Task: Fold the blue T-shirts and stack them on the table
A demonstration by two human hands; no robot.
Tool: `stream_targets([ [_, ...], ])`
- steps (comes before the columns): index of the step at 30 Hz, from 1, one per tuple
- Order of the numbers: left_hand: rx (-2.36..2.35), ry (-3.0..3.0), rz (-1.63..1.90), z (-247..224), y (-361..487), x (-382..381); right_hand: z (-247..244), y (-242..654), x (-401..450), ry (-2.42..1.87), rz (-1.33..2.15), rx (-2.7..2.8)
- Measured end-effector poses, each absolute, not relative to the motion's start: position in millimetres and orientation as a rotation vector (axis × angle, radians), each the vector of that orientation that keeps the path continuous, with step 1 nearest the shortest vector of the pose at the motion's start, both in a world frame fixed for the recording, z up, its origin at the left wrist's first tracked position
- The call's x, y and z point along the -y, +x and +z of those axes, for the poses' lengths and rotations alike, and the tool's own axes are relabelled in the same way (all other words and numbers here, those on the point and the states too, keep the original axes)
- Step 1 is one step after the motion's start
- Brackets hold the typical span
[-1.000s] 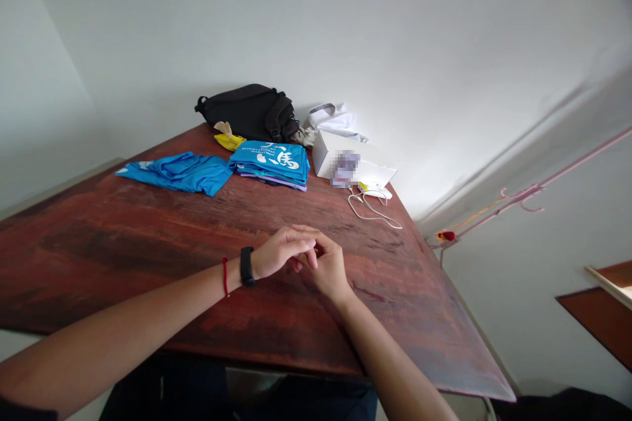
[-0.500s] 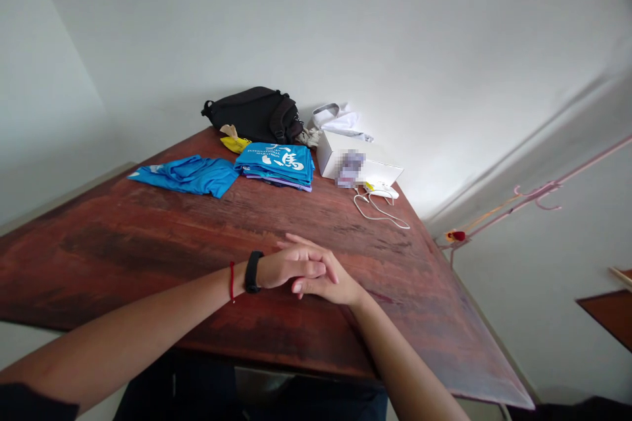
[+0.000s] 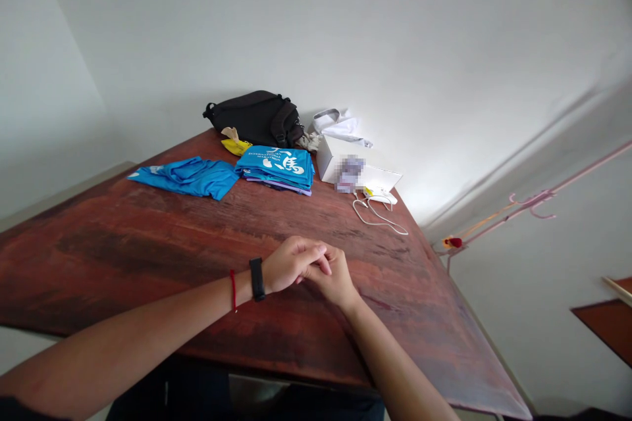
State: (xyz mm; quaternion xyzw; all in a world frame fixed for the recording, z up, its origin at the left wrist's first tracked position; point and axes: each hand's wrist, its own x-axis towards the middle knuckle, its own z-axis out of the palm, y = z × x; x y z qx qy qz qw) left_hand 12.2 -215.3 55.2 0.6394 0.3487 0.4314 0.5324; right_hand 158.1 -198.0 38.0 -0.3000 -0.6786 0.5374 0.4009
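Observation:
My left hand (image 3: 291,264) and my right hand (image 3: 333,277) rest together on the dark red wooden table (image 3: 148,256), near its front edge. The left hand's fingers curl over the right hand's knuckles, and neither hand holds an object. A black band and a thin red string circle my left wrist. Far from both hands, at the back of the table, lie a folded stack of blue shirts (image 3: 277,168) and a loose blue shirt (image 3: 190,176).
A black bag (image 3: 254,116) leans at the wall with a yellow item (image 3: 236,145) in front. A white box (image 3: 358,172), a white cloth (image 3: 340,125) and a white cable (image 3: 378,210) sit at the back right. Pink hangers (image 3: 530,202) hang on the right.
My hands stayed joined in the same spot. The left fingers, stretched flat over the right hand half a second ago, have curled back. The view shifted slightly.

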Motion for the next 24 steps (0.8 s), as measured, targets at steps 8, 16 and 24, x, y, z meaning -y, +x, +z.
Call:
stream_targets([
  [8, -0.832, 1.509, 1.118, 56.1, 14.2, 219.1, 42.5, 154.8, 198.2, -0.810, 1.276, 1.620],
  [16, -0.835, 1.639, 1.051, 69.2, 7.4, 219.5, 46.3, 153.7, 201.9, -0.782, 1.201, 1.558],
  [24, -0.964, 1.653, 1.384, 82.1, -41.7, 183.8, 45.9, 184.9, 172.1, -0.881, 1.007, 1.366],
])
